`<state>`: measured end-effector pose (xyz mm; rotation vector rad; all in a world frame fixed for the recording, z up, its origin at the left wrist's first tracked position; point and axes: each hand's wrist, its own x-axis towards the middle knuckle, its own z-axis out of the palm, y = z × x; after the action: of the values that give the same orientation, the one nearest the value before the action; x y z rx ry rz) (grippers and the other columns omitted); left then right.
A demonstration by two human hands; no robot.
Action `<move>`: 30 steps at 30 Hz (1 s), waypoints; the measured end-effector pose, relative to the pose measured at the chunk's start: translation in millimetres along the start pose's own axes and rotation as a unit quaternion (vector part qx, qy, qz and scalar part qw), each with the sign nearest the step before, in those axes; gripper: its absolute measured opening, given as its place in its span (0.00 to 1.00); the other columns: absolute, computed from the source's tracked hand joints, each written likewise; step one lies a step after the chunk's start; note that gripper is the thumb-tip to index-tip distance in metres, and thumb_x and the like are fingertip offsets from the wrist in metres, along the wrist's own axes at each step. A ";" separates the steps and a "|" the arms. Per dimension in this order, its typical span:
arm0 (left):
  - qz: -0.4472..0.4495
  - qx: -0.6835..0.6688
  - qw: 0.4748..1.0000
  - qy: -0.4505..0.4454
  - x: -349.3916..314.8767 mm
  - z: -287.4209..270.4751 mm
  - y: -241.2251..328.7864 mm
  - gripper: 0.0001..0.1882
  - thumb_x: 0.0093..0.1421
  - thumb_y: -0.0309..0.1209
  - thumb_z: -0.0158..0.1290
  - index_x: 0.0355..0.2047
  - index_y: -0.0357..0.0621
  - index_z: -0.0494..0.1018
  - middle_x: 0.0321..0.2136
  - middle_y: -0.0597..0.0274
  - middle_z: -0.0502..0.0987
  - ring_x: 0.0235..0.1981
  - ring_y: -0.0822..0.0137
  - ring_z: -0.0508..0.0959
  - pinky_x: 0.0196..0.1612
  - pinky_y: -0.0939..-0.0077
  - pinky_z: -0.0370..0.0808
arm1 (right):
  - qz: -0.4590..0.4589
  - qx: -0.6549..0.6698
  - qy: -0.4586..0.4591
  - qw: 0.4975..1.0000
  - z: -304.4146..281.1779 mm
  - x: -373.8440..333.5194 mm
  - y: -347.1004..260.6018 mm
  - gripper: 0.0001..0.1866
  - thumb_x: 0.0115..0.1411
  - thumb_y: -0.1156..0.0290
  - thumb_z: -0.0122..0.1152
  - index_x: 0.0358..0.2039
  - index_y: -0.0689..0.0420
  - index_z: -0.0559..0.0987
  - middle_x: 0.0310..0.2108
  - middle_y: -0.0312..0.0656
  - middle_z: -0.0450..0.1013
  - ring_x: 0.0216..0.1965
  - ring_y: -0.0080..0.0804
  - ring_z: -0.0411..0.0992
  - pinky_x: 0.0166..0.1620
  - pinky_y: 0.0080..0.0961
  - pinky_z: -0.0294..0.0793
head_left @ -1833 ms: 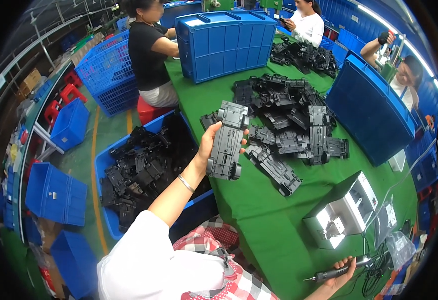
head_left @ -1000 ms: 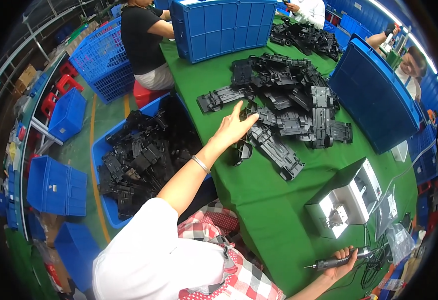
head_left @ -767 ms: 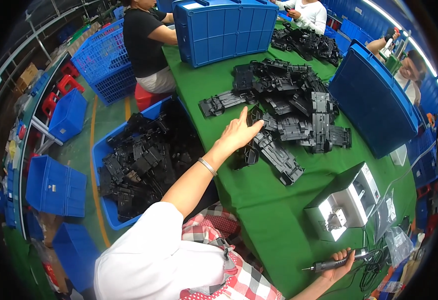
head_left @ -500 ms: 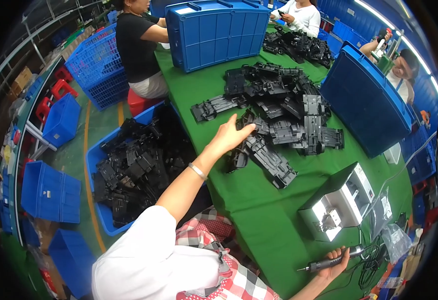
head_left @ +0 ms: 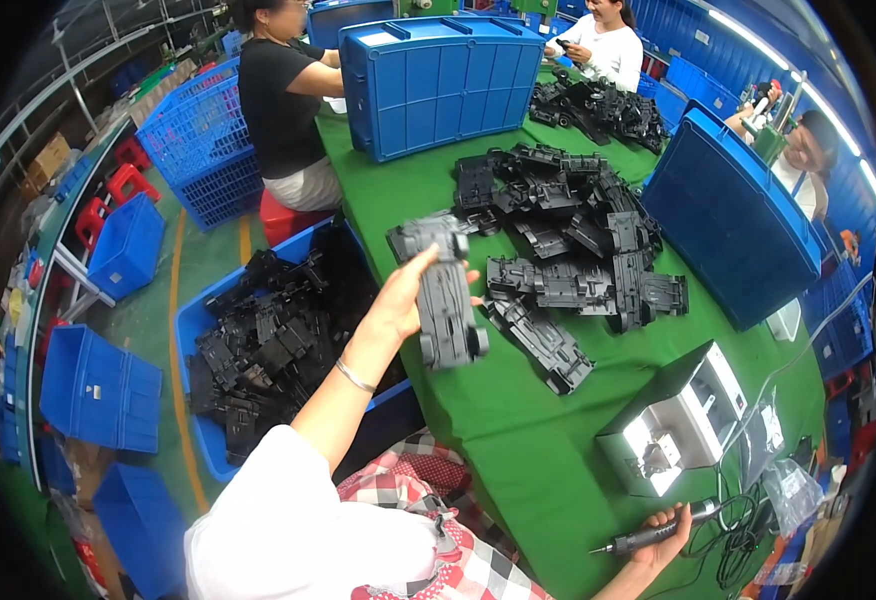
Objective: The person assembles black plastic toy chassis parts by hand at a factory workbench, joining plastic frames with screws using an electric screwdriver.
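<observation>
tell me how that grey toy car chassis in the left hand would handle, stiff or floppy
Probably stiff: the grey chassis stays straight though the left hand grips only one side. Likely light, held up one-handed. Its wheels suggest it could roll if set down.

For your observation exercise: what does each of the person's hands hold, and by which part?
Left hand: a grey chassis, gripped along its left side, near the middle. Right hand: an electric screwdriver, held by its rear end.

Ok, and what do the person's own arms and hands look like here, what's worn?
Both hands are bare, no gloves. The left hand has a thin metal bangle on the wrist and a white short sleeve above. The right hand shows no sleeve in view.
</observation>
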<state>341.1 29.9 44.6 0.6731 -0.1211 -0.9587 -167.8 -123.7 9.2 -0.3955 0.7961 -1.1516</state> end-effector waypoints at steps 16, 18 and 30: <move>-0.030 0.447 0.890 -0.082 1.9 43.5 -66.4 0.24 0.60 0.42 0.51 0.47 0.32 0.66 0.35 0.59 0.76 0.36 0.73 0.76 0.40 0.78 0.74 | -0.032 -0.040 0.043 0.998 19.8 -9.1 1.1 0.09 0.59 0.64 0.56 0.27 0.54 0.71 0.17 0.30 0.64 0.16 0.17 0.63 0.18 0.12 0.68; -0.066 0.435 0.893 -0.094 -4.4 54.8 -57.8 0.23 0.61 0.41 0.50 0.47 0.32 0.66 0.34 0.56 0.76 0.34 0.69 0.77 0.37 0.76 0.76 | -0.014 -0.036 0.074 0.997 37.8 -26.0 -3.9 0.06 0.58 0.71 0.56 0.29 0.60 0.72 0.21 0.37 0.66 0.20 0.24 0.61 0.23 0.20 0.64; -0.168 0.106 0.961 -0.193 -56.4 47.3 -93.1 0.15 0.59 0.28 0.50 0.45 0.32 0.68 0.39 0.50 0.76 0.40 0.59 0.78 0.45 0.66 0.77 | -0.056 -0.019 0.038 0.998 8.8 -16.7 -1.2 0.10 0.61 0.63 0.53 0.33 0.56 0.73 0.17 0.30 0.62 0.14 0.17 0.58 0.16 0.14 0.61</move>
<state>223.4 15.5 39.0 0.7089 -0.4709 -1.4125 -165.1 -109.8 21.8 -0.4353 0.8722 -1.2622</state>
